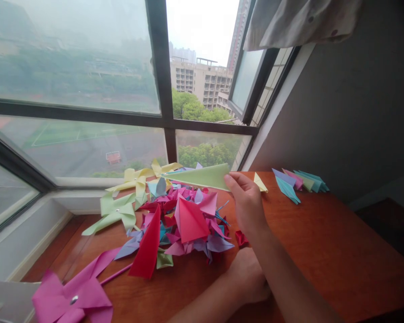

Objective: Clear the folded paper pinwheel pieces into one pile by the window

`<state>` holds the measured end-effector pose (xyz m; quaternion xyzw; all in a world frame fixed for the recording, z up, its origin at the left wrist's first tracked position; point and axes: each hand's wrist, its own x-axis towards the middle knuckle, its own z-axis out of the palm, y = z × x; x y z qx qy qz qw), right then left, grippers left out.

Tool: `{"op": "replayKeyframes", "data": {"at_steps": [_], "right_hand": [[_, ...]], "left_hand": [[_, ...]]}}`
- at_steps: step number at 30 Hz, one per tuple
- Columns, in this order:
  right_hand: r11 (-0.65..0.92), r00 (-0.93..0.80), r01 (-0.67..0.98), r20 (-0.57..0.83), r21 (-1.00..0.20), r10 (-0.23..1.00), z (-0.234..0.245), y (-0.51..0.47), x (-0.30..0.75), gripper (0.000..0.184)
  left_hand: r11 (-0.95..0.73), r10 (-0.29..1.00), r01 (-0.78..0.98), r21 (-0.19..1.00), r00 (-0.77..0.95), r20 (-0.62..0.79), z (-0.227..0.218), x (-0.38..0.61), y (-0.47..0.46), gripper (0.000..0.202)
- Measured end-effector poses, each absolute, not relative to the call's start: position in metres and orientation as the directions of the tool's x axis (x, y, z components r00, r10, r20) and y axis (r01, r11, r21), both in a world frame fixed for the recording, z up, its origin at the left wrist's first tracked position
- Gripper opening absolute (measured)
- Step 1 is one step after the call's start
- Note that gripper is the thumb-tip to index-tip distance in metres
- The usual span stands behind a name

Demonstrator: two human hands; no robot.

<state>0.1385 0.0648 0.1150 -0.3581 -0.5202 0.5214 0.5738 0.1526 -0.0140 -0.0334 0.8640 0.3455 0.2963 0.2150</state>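
Note:
My right hand point(247, 204) is raised over the wooden table point(323, 251) and pinches the wide end of a long, pale green folded paper dart point(202, 177), whose tip points left. My left hand point(247, 278) rests low on the table beneath the right forearm, with its fingers hidden. A small crumpled red paper piece point(241, 237) lies just beyond it. Left of both hands sits a heap of folded coloured papers point(188, 220), mostly pink, red and purple.
A pink pinwheel point(70, 298) lies at the near left. A green pinwheel point(116, 211) and a yellow one point(138, 177) lie by the window sill. Several folded teal, pink and green darts point(299, 181) sit at the far right near the grey wall. A small yellow fold point(260, 183) lies behind my right hand.

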Motion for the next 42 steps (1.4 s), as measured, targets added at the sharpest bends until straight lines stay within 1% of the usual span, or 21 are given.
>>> {"op": "replayKeyframes", "data": {"at_steps": [3, 4, 5, 6, 8, 9, 10, 11, 13, 15, 17, 20, 22, 24, 27, 30, 31, 38, 42], "right_hand": [[0.335, -0.027, -0.034, 0.336, -0.942, 0.941, 0.107, 0.068, 0.126, 0.029], [0.387, -0.053, 0.040, 0.385, -0.921, 0.922, 0.106, 0.068, 0.123, 0.030], [0.441, -0.121, 0.104, 0.429, -0.892, 0.895, 0.105, 0.066, 0.121, 0.030], [0.496, -0.230, 0.142, 0.459, -0.857, 0.858, 0.105, 0.065, 0.120, 0.029], [0.573, -0.464, 0.127, 0.462, -0.809, 0.756, 0.105, 0.062, 0.122, 0.028], [0.580, -0.534, 0.096, 0.450, -0.809, 0.716, 0.106, 0.061, 0.125, 0.028], [0.565, -0.566, 0.063, 0.437, -0.823, 0.699, 0.105, 0.062, 0.128, 0.029], [0.532, -0.566, 0.035, 0.422, -0.846, 0.708, 0.104, 0.063, 0.133, 0.031], [0.440, -0.517, -0.005, 0.379, -0.898, 0.768, 0.100, 0.068, 0.144, 0.035], [0.346, -0.476, -0.019, 0.313, -0.938, 0.822, 0.091, 0.075, 0.158, 0.037], [0.264, -0.399, -0.021, 0.251, -0.964, 0.882, 0.079, 0.084, 0.176, 0.034], [0.160, -0.185, -0.027, 0.162, -0.987, 0.969, 0.055, 0.098, 0.212, 0.031], [0.131, -0.029, 0.020, 0.130, -0.991, 0.991, 0.038, 0.108, 0.242, 0.030], [0.120, 0.110, 0.073, 0.127, -0.990, 0.986, 0.020, 0.119, 0.278, 0.031], [0.111, 0.271, 0.162, 0.152, -0.981, 0.950, -0.005, 0.135, 0.337, 0.031], [0.062, 0.408, 0.317, 0.195, -0.946, 0.892, -0.025, 0.149, 0.392, 0.034], [0.042, 0.437, 0.341, 0.199, -0.939, 0.877, -0.030, 0.154, 0.408, 0.035], [-0.052, 0.521, 0.473, 0.231, -0.880, 0.822, -0.046, 0.185, 0.471, 0.036], [-0.104, 0.549, 0.572, 0.286, -0.814, 0.785, -0.046, 0.207, 0.485, 0.045]], "left_hand": [[-0.662, 0.738, 0.486, 0.571, 0.553, 0.387, -0.032, 0.154, -0.015, 0.025], [-0.659, 0.743, 0.490, 0.571, 0.543, 0.391, -0.032, 0.154, -0.016, 0.028], [-0.657, 0.745, 0.492, 0.571, 0.538, 0.393, -0.031, 0.154, -0.016, 0.029], [-0.658, 0.744, 0.489, 0.572, 0.540, 0.394, -0.031, 0.155, -0.016, 0.028], [-0.670, 0.731, 0.472, 0.573, 0.554, 0.399, -0.031, 0.155, -0.015, 0.022], [-0.678, 0.722, 0.461, 0.573, 0.563, 0.401, -0.031, 0.154, -0.014, 0.019], [-0.685, 0.714, 0.450, 0.573, 0.572, 0.404, -0.030, 0.154, -0.013, 0.016], [-0.693, 0.705, 0.439, 0.572, 0.580, 0.409, -0.030, 0.153, -0.013, 0.013], [-0.699, 0.695, 0.426, 0.575, 0.592, 0.408, -0.027, 0.150, -0.013, 0.008], [-0.692, 0.696, 0.434, 0.576, 0.613, 0.374, -0.023, 0.147, -0.013, 0.011], [-0.675, 0.704, 0.473, 0.566, 0.642, 0.304, -0.020, 0.145, -0.013, 0.013], [-0.651, 0.723, 0.546, 0.526, 0.657, 0.214, -0.016, 0.144, -0.013, 0.010], [-0.645, 0.733, 0.569, 0.511, 0.649, 0.202, -0.016, 0.144, -0.013, 0.009], [-0.646, 0.733, 0.569, 0.509, 0.647, 0.207, -0.016, 0.144, -0.013, 0.008], [-0.647, 0.729, 0.562, 0.515, 0.654, 0.202, -0.015, 0.144, -0.013, 0.005], [-0.645, 0.727, 0.558, 0.521, 0.658, 0.196, -0.014, 0.143, -0.012, 0.004], [-0.645, 0.728, 0.556, 0.524, 0.657, 0.198, -0.014, 0.143, -0.012, 0.005], [-0.640, 0.726, 0.540, 0.547, 0.658, 0.200, -0.010, 0.143, -0.011, 0.005], [-0.626, 0.735, 0.548, 0.555, 0.652, 0.185, -0.008, 0.143, -0.011, 0.006]]}}
